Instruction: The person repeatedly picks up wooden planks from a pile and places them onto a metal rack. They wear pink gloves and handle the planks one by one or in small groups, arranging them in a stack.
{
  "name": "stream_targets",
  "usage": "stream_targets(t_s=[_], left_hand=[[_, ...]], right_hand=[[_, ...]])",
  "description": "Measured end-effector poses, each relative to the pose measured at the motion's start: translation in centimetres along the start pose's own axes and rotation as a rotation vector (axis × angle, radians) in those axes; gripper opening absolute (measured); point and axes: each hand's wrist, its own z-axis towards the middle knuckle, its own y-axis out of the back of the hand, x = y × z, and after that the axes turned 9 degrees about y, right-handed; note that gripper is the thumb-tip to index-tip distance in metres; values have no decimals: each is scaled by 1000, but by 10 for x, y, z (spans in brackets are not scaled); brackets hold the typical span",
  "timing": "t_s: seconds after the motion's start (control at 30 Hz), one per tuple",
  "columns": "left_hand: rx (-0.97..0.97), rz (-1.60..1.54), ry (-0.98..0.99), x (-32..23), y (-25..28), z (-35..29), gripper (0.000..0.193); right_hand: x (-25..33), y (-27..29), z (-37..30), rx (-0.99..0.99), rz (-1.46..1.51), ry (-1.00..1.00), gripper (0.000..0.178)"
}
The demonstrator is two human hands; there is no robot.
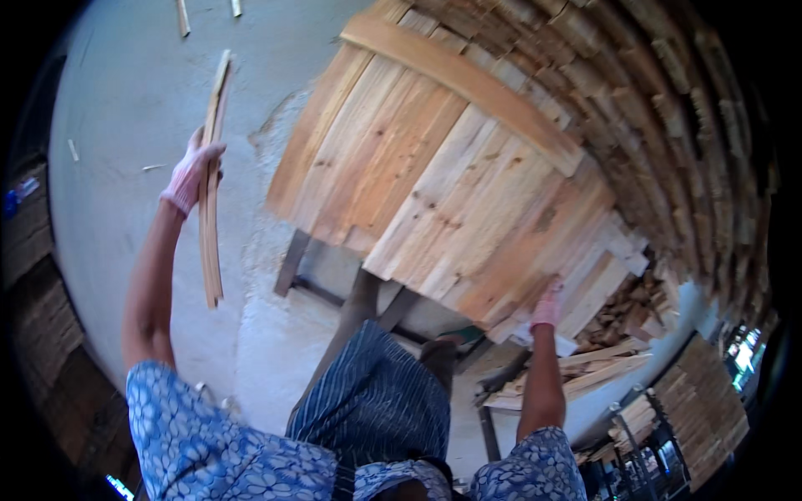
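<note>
My left hand, in a pale pink glove, is closed around a small bundle of long thin wooden strips. It holds them out to the left over the grey floor, roughly upright in the picture. In front of me, several light wooden boards lie side by side on a dark metal stand. One separate plank lies crosswise over their far ends. My right hand, gloved too, lies on the boards near their right front corner. Its fingers look stretched out, though blurred, and nothing shows in them.
Tall stacks of wooden boards rise close behind on the right. Scrap wood pieces and loose strips are piled beside my right arm. The stand's dark legs are close to my feet. Small offcuts lie on the floor.
</note>
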Motion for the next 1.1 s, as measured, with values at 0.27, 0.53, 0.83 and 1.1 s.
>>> stream_targets(t_s=[0.27, 0.53, 0.83, 1.1], left_hand=[[337, 636, -476, -73, -96, 46, 72], [-10, 230, 47, -55, -85, -49, 70], [350, -1008, 346, 151, -99, -146, 41], [303, -1180, 688, 242, -210, -141, 44]], right_hand=[[97, -11, -6, -30, 308, -207, 101], [252, 59, 43, -14, -439, 491, 74], [411, 17, 158, 250, -916, 706, 95], [390, 11, 174, 193, -931, 788, 95]])
